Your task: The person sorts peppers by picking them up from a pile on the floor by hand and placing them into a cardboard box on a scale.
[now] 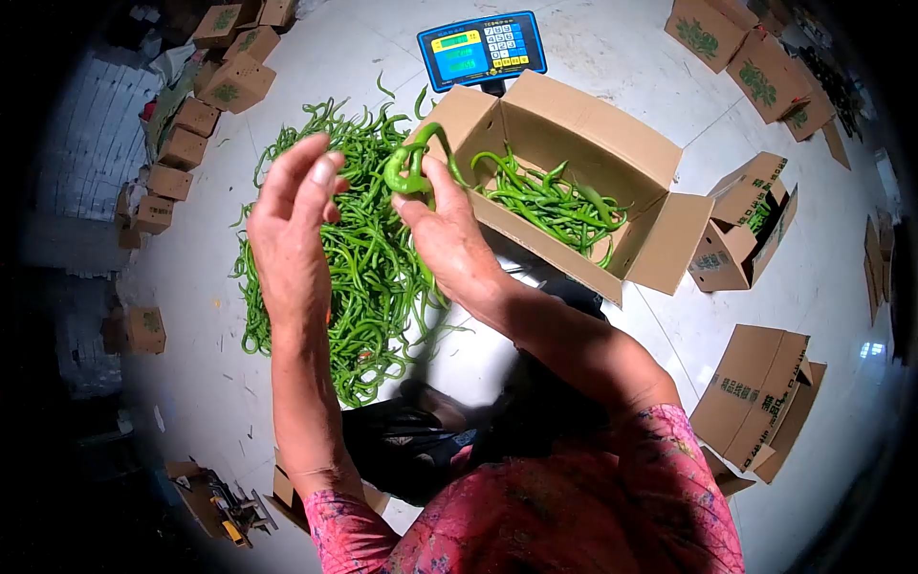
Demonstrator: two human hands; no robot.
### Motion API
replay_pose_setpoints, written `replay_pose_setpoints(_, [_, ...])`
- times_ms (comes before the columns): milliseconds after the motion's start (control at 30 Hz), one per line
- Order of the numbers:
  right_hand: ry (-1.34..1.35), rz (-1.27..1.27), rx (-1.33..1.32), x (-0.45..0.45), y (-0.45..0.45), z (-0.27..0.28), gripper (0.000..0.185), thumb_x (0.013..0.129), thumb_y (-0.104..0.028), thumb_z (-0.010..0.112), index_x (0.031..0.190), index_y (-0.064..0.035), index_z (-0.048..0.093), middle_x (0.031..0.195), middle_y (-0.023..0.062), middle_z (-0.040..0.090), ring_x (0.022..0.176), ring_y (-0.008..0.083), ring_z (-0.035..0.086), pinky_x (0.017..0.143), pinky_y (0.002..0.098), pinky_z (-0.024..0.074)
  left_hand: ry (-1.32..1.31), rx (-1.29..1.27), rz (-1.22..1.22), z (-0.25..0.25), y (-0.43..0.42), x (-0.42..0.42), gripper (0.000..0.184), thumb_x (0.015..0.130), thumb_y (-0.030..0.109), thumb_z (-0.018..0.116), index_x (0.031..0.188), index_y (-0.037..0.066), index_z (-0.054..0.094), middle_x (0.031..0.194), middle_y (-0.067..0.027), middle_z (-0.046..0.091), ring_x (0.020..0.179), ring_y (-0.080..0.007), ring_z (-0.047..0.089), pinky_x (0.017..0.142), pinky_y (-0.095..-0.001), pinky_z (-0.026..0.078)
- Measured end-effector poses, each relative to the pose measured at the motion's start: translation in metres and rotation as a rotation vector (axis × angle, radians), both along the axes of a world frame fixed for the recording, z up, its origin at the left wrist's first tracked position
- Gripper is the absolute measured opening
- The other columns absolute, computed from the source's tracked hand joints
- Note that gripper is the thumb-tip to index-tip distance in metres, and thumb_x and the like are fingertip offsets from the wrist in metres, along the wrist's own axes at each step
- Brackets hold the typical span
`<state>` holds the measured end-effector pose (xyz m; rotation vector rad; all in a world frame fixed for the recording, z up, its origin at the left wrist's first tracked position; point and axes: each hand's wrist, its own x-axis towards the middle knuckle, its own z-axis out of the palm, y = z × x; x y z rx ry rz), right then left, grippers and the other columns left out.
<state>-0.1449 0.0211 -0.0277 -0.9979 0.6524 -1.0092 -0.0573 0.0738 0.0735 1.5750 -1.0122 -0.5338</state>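
Note:
My right hand is closed around a few curled green chili peppers, held up beside the near left edge of an open cardboard box. Long green peppers cover part of the box's bottom. To the left, my left hand is raised over a big heap of green chili peppers on the floor. Its fingers are loosely bent and apart, and I see nothing in them. A few reddish bits show among the heap.
Behind the box stands a digital scale display with a keypad. Closed cartons line the left side, and more cartons stand at the upper right. Open boxes and a tilted carton are on the right. Tools lie at the lower left.

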Motion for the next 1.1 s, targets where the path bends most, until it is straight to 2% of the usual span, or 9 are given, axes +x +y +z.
replay_pose_setpoints(67, [0.156,-0.071,-0.125,-0.007,0.0,0.012,0.034,0.088,-0.003,0.054,0.122,-0.0048,0.048,0.107,0.0133,0.058,0.1,0.024,0.053,0.088,0.0339,0.041,-0.056,0.079,-0.003,-0.016,0.009,0.006,0.036,0.092,0.023,0.059,0.119,-0.001,0.059,0.105,-0.0077,0.063,0.086,-0.0081,0.057,0.069,-0.0181,0.042])
replay_pose_setpoints(233, [0.236,-0.113,-0.53,0.003,0.005,-0.005,0.055,0.08,-0.003,0.054,0.13,0.0034,0.033,0.123,0.0282,0.041,0.11,0.0455,0.045,0.094,0.0492,0.0379,0.112,0.151,-0.187,-0.051,0.013,-0.007,0.038,0.09,0.027,0.062,0.119,0.002,0.061,0.106,-0.007,0.065,0.097,-0.0137,0.057,0.091,-0.0274,0.043])
replay_pose_setpoints(367, [0.346,-0.056,-0.642,0.004,0.013,-0.01,0.063,0.08,-0.002,0.05,0.136,0.0096,0.026,0.131,0.0329,0.034,0.119,0.0479,0.035,0.103,0.0509,0.0281,0.308,0.151,-0.157,-0.065,0.009,0.007,0.035,0.092,0.027,0.058,0.114,0.0,0.062,0.102,-0.0068,0.064,0.091,-0.0118,0.057,0.086,-0.0263,0.043])
replay_pose_setpoints(500, [0.407,-0.088,-0.823,-0.009,0.031,0.013,0.069,0.08,-0.005,0.054,0.14,0.0079,0.023,0.14,0.0317,0.027,0.124,0.0439,0.033,0.104,0.0512,0.0273,0.639,0.009,-0.069,-0.056,-0.002,0.01,0.026,0.095,0.023,0.051,0.108,0.002,0.058,0.088,-0.0035,0.06,0.078,-0.0122,0.054,0.073,-0.0267,0.047])
replay_pose_setpoints(667, [0.044,0.024,-1.216,-0.019,0.065,0.02,0.031,0.071,-0.002,0.061,0.102,0.0038,0.06,0.108,0.0173,0.058,0.092,0.0292,0.059,0.077,0.0393,0.048,0.919,-0.106,-0.383,-0.063,-0.011,0.052,0.038,0.095,0.022,0.048,0.123,-0.003,0.051,0.078,-0.0025,0.054,0.072,-0.0106,0.05,0.066,-0.0246,0.043])
replay_pose_setpoints(867, [-0.015,0.39,-1.278,-0.02,0.081,0.013,0.029,0.063,-0.006,0.066,0.089,-0.0006,0.054,0.083,0.0094,0.055,0.073,0.0248,0.059,0.063,0.036,0.0479,0.502,-0.083,-0.32,-0.049,-0.036,0.037,0.04,0.088,0.012,0.053,0.122,-0.008,0.052,0.094,-0.0081,0.06,0.081,-0.0119,0.053,0.07,-0.023,0.045])
replay_pose_setpoints(933, [0.193,0.591,-1.382,-0.023,0.084,-0.01,0.018,0.079,-0.019,0.052,0.086,-0.0022,0.052,0.076,0.0091,0.05,0.067,0.0261,0.053,0.064,0.0411,0.0437,0.266,0.029,-0.345,-0.041,-0.047,0.024,0.039,0.088,0.014,0.052,0.12,-0.007,0.054,0.092,-0.0063,0.06,0.08,-0.0123,0.053,0.072,-0.0248,0.043])
replay_pose_setpoints(1033, [0.31,-0.106,-1.874,-0.053,0.081,-0.043,0.022,0.082,-0.024,0.047,0.084,-0.0032,0.053,0.076,0.0069,0.049,0.068,0.0229,0.049,0.062,0.0387,0.039,-0.004,0.176,-0.401,-0.027,-0.064,-0.011,0.036,0.087,0.021,0.053,0.115,-0.001,0.061,0.085,-0.0029,0.059,0.08,-0.0118,0.053,0.075,-0.026,0.042])
replay_pose_setpoints(1100, [0.539,0.078,-1.979,-0.067,0.086,-0.036,0.023,0.082,-0.025,0.046,0.085,-0.0038,0.054,0.079,0.0059,0.05,0.071,0.0211,0.049,0.063,0.0365,0.0377,-0.114,0.218,-0.517,-0.03,-0.078,-0.021,0.03,0.086,0.023,0.055,0.107,0.003,0.063,0.083,-0.002,0.06,0.08,-0.0119,0.054,0.076,-0.0258,0.041])
